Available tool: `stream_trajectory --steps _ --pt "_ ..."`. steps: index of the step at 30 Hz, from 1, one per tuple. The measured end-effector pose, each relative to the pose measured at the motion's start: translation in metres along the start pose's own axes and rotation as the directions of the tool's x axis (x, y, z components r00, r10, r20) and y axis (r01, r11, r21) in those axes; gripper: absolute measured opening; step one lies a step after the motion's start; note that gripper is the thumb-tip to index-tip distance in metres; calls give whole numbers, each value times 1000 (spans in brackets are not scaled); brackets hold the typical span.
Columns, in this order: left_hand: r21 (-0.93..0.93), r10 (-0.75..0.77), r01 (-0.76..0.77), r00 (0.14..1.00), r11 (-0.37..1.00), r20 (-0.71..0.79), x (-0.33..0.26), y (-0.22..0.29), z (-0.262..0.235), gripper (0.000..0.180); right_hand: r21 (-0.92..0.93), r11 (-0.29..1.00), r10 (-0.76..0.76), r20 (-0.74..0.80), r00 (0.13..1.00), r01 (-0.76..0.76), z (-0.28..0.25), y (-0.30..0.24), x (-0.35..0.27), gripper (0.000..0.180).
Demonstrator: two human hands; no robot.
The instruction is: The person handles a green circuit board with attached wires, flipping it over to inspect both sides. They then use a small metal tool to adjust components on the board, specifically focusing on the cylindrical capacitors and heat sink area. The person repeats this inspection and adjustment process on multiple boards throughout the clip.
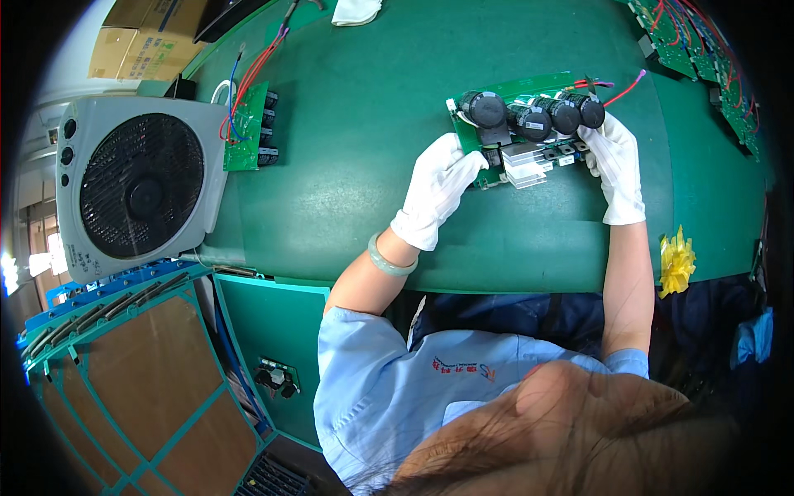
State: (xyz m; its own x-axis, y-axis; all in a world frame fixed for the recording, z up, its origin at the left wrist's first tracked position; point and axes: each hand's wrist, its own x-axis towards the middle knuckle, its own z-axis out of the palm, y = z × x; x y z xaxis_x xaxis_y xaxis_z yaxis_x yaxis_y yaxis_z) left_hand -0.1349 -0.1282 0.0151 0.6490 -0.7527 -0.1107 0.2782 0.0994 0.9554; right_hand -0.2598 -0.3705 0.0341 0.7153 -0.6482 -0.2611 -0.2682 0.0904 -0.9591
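A green circuit board [529, 86] is held between my two white-gloved hands over the green work surface. It carries several large black capacitors [530, 121], a finned silver heatsink [524, 165] and red and purple wires [626, 88] at its right end. My left hand [442, 178] pinches the board's left edge beside the heatsink. On the other side, my right hand [614, 165] grips the right end below the rightmost capacitor, some of its fingers hidden behind the board. The board is tilted, with its component side toward me.
A box fan [141, 188] stands at the left, next to another wired circuit board [242, 136]. More wired boards [732, 112] lie at the far right. Yellow tape strips [676, 263] hang at the near right edge. A small board [277, 378] rests on a lower green panel [273, 331]. White cloth [356, 10] lies far back.
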Motion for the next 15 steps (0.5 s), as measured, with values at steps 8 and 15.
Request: stream_trajectory --steps 8,15 --pt "110 -77 92 989 990 -130 2 6 -2 26 123 992 -43 42 998 37 -5 -3 -4 36" --pt "-186 -107 85 988 979 -113 6 15 5 27 129 991 -38 74 997 29 -2 -16 -12 43"
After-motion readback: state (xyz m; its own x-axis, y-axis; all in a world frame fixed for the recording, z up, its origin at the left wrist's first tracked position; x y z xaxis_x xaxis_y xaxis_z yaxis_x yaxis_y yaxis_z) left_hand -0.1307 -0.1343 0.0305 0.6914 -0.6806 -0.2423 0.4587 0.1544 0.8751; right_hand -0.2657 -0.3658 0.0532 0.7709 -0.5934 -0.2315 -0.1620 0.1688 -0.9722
